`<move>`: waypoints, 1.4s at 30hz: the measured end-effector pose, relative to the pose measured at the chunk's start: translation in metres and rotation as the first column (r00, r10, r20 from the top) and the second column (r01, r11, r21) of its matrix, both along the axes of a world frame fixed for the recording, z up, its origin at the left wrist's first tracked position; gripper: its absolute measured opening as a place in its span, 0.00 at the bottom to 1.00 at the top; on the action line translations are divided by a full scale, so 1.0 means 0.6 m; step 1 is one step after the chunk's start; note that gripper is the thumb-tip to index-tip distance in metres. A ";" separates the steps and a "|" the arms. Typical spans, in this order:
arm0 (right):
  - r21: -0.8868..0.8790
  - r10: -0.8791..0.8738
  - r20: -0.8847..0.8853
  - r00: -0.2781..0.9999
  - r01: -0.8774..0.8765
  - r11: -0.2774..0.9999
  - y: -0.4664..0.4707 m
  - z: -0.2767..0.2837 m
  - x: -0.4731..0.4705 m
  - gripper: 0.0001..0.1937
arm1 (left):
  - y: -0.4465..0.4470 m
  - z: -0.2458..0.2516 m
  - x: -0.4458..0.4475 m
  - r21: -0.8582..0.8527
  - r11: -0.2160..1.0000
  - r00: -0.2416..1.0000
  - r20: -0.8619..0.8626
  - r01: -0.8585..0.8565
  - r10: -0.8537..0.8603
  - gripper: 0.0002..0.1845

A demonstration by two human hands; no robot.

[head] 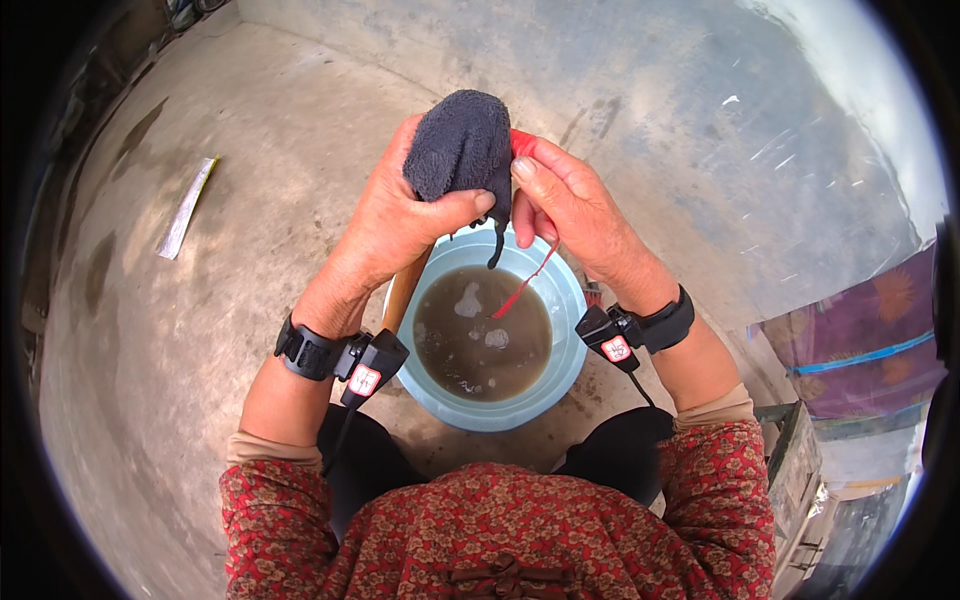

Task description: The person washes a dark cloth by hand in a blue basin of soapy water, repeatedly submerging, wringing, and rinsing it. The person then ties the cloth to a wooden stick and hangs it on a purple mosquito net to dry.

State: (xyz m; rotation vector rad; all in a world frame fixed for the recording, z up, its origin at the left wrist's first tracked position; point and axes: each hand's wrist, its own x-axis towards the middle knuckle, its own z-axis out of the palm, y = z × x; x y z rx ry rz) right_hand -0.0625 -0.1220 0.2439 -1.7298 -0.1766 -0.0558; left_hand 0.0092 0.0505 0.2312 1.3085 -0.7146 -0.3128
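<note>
My left hand [405, 202] grips a dark grey terry cloth [461, 142], its thumb pressed across the lower front. Dark shreds dangle from the cloth's bottom edge. Below that hand a wooden stick [407, 289] slants down along the basin's left side; whether it joins the cloth is hidden. At the cloth's right edge, my right hand [559, 187] pinches a red strip [529, 281] between thumb and fingers. Its loose tail hangs over the pale blue basin [491, 420]. Murky brown water [480, 367] with patches of foam fills the lower part of the basin.
The basin stands on a concrete floor [262, 127], between my knees and a bare wall [637, 97]. A flat silvery strip [186, 214] lies at left. To the right are a worn wooden stool or bench [791, 457] and a purple patterned cloth [862, 337].
</note>
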 end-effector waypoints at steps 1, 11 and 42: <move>-0.005 -0.042 -0.009 0.999 0.042 0.999 -0.011 0.002 0.000 0.18 | -0.001 0.001 0.000 -0.042 0.998 0.998 -0.015 0.052 -0.053 0.32; -0.043 -0.119 -0.106 0.987 0.115 0.992 -0.040 0.006 0.008 0.22 | -0.001 -0.004 -0.015 -0.023 0.987 0.987 -0.031 0.157 -0.157 0.39; -0.043 -0.325 0.324 0.888 0.357 0.933 -0.011 0.023 -0.001 0.10 | 0.013 -0.139 -0.040 0.080 0.980 0.981 -0.071 0.184 -0.179 0.16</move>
